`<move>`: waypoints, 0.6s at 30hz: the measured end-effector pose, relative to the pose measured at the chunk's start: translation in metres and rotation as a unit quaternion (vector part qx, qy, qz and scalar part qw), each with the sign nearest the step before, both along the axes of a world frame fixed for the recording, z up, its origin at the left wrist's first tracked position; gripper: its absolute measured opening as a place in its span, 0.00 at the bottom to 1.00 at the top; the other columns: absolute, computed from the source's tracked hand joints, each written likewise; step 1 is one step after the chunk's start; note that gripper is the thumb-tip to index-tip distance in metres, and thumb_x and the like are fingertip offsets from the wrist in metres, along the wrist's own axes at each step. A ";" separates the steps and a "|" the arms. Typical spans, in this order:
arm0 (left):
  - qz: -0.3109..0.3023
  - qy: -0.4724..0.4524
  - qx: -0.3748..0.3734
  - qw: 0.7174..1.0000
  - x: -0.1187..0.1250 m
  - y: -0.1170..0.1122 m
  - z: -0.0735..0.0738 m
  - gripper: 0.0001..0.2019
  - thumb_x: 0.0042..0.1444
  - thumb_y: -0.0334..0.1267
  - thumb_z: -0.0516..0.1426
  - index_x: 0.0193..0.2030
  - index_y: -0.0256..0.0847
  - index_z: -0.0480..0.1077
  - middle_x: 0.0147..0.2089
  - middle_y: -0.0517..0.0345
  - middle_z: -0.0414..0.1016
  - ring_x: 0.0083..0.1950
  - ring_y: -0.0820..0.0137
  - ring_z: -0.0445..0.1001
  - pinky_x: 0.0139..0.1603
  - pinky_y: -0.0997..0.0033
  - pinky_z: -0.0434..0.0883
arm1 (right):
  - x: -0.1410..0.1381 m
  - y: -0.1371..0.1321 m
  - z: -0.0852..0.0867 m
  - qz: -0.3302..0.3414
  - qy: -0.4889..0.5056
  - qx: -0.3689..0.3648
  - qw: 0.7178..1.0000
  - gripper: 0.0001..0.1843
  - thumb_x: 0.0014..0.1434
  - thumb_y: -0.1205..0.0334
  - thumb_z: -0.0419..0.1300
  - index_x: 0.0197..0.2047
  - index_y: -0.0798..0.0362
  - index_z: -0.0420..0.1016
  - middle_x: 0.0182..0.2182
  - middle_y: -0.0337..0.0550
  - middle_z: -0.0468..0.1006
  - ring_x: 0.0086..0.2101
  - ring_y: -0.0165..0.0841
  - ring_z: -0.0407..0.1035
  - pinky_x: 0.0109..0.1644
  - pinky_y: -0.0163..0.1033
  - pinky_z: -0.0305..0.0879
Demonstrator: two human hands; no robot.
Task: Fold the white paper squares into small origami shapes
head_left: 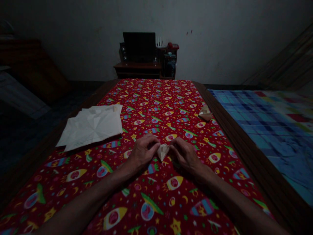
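A small folded piece of pale paper [163,151] lies on the red patterned cloth [156,107] in front of me. My left hand [142,152] pinches its left side with curled fingers. On the other side, my right hand [185,153] presses the paper's right edge, fingers bent and closed on it. Both forearms rest on the cloth.
A stack of creased white paper sheets [92,126] lies to the left on the cloth. A finished small folded paper shape [205,113] sits near the right edge. A blue checked mattress [266,127] lies at right. A dark desk with a monitor [139,45] stands by the far wall.
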State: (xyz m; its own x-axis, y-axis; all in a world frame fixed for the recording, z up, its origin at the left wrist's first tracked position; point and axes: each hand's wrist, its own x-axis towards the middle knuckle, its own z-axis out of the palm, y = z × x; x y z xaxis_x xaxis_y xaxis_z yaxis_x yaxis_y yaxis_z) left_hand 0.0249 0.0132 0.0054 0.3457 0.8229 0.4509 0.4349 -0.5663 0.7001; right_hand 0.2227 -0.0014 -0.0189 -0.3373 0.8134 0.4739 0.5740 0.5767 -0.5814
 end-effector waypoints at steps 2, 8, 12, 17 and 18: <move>0.007 0.005 -0.002 1.000 -0.001 0.002 -0.002 0.05 0.55 0.30 0.56 0.29 0.36 0.70 0.31 0.57 0.72 0.34 0.72 0.70 0.36 0.75 0.66 | 0.000 0.000 -0.001 -0.002 -0.009 -0.001 1.000 0.06 0.62 0.64 0.49 0.32 0.51 0.60 0.26 0.39 0.65 0.26 0.30 0.60 0.30 0.34 0.55; 0.006 -0.001 -0.006 1.000 -0.002 0.005 -0.005 0.06 0.56 0.29 0.55 0.29 0.37 0.70 0.31 0.58 0.71 0.34 0.72 0.70 0.36 0.74 0.65 | 0.001 0.001 -0.003 -0.010 -0.007 0.002 1.000 0.06 0.62 0.64 0.50 0.32 0.51 0.60 0.26 0.38 0.65 0.26 0.29 0.59 0.30 0.34 0.54; 0.002 -0.005 0.008 1.000 0.000 0.000 -0.004 0.05 0.56 0.30 0.55 0.30 0.38 0.70 0.32 0.58 0.72 0.36 0.72 0.70 0.38 0.74 0.66 | 0.001 0.000 -0.003 -0.020 -0.003 0.001 1.000 0.05 0.62 0.63 0.50 0.33 0.51 0.61 0.26 0.38 0.66 0.26 0.29 0.60 0.30 0.34 0.55; -0.056 -0.009 0.006 0.998 0.002 -0.004 -0.003 0.04 0.58 0.33 0.55 0.37 0.38 0.71 0.35 0.56 0.73 0.38 0.71 0.72 0.39 0.73 0.68 | 0.000 0.000 -0.001 0.006 0.008 0.052 0.999 0.05 0.61 0.64 0.50 0.33 0.52 0.63 0.26 0.40 0.67 0.26 0.30 0.60 0.29 0.34 0.56; -0.064 -0.008 -0.001 0.998 0.002 -0.004 -0.003 0.05 0.58 0.34 0.55 0.39 0.39 0.71 0.36 0.55 0.73 0.39 0.71 0.72 0.40 0.73 0.69 | 0.000 0.000 -0.001 0.011 0.012 0.055 0.998 0.04 0.60 0.65 0.50 0.33 0.51 0.63 0.26 0.41 0.68 0.27 0.30 0.61 0.29 0.34 0.57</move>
